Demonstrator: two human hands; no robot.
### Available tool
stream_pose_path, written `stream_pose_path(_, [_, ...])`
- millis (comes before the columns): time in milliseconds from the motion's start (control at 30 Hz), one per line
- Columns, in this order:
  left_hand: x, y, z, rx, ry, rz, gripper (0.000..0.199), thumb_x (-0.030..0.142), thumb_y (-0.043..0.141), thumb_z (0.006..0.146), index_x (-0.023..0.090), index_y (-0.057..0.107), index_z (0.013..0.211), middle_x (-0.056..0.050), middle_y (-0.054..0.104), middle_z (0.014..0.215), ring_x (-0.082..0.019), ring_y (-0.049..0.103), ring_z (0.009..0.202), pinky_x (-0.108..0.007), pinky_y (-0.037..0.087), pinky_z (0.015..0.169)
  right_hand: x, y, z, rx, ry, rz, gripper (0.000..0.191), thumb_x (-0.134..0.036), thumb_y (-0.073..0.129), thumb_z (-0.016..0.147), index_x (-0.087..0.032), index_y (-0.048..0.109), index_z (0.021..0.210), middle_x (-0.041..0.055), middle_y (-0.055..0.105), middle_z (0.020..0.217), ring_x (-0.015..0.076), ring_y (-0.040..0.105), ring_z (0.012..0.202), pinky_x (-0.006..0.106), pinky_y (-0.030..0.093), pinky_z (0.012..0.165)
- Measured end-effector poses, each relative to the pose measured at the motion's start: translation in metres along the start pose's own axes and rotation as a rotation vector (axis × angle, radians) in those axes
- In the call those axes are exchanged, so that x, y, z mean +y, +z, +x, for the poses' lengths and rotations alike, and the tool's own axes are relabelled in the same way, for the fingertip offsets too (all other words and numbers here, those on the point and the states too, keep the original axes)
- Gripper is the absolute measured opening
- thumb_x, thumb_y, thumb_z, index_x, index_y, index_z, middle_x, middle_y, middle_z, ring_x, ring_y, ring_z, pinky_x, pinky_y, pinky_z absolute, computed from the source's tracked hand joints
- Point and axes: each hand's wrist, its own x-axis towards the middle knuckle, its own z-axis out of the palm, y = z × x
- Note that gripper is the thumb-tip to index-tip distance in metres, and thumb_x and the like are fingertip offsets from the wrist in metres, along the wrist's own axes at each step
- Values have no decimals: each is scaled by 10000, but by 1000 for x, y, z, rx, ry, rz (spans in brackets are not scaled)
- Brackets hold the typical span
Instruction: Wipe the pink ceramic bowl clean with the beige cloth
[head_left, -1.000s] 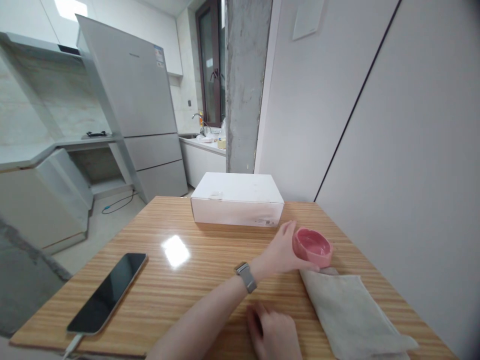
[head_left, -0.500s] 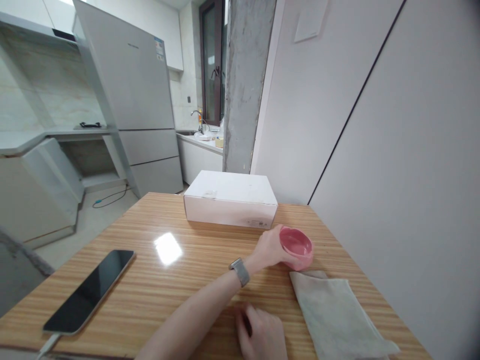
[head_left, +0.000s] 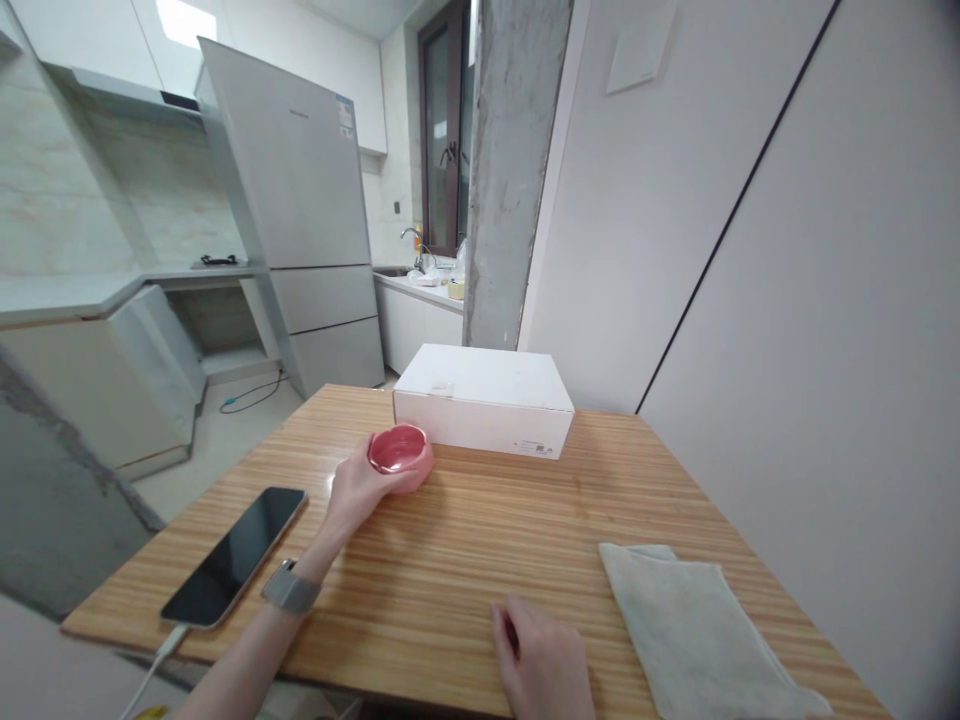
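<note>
My left hand [head_left: 361, 488], a watch on its wrist, is wrapped round the side of a small pink bowl [head_left: 417, 478]. The bowl is thick-walled with an uneven, notched rim, rather like an ashtray, and its inside looks bare. It is at the left front corner of the white box, on or just above the tabletop; I cannot tell which. Near the table's front edge my right hand [head_left: 546, 655] rests with its fingers curled in, and nothing shows in it. To its right lies a folded pale grey-green cloth [head_left: 697, 630].
A closed white box [head_left: 487, 425] stands at the back of the wooden table [head_left: 480, 560]. On the left lies a black phone [head_left: 236, 555] with a white cable [head_left: 154, 660] running off the front edge. A white wall [head_left: 795, 330] borders the right side.
My left hand has carried the pink bowl leftward across the table, from beside the cloth to the box's left corner. My right hand stays curled near the front edge. The view has shifted slightly.
</note>
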Motion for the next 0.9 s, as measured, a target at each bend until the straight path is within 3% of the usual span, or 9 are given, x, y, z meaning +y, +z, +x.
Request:
stream_pose_path(167, [-24,-6,10,46,11,46,628,535,735,590,211,570,1101,-58,704,1020,-267,649,928,-308,465,747,1,-1,0,-6,15,17,340,-263,346,971,-233,524,682,-17,642,594,149,639,535,271,301,517])
stream_pose_path(500, [-32,5,17,24,24,5,666,523,751,577,206,552,1127,-58,695,1045,-261,644,942,-308,465,763,2,-5,1,-10,45,84,366,-309,360,975,-225,512,652,-26,618,567,126,599,498,260,279,509])
stream_pose_path(667, [-34,8,15,-12,39,6,627,534,699,646,194,538,1148,-68,686,1071,-263,645,958,-316,480,776,1,-8,0,33,22,100,399,-328,335,982,-218,505,638,-25,603,548,113,576,474,248,274,498])
stream_pose_path(733, [-29,9,12,42,71,79,679,508,700,655,151,511,1201,-135,630,1185,-309,601,1065,-362,474,836,1,-8,1,48,21,104,407,-328,333,983,-216,504,631,-22,603,544,112,575,473,244,277,498])
stream_pose_path(800, [-15,12,4,180,132,208,760,470,712,661,114,455,1282,-221,476,1359,-384,447,1247,-456,412,946,0,-8,2,60,18,113,408,-320,329,984,-215,507,632,-19,607,546,112,583,478,240,284,499])
stream_pose_path(867, [9,20,-9,281,233,293,742,440,679,719,131,412,1338,-230,342,1453,-402,287,1348,-522,317,1025,-1,-9,3,74,8,131,397,-302,337,981,-213,511,636,-17,606,545,110,582,476,236,291,493])
stream_pose_path(900, [24,25,-19,257,302,283,679,426,634,769,152,408,1348,-208,365,1444,-372,307,1342,-508,305,1041,-2,-11,3,94,-4,147,389,-285,346,977,-212,509,631,-18,597,537,107,575,469,233,296,488])
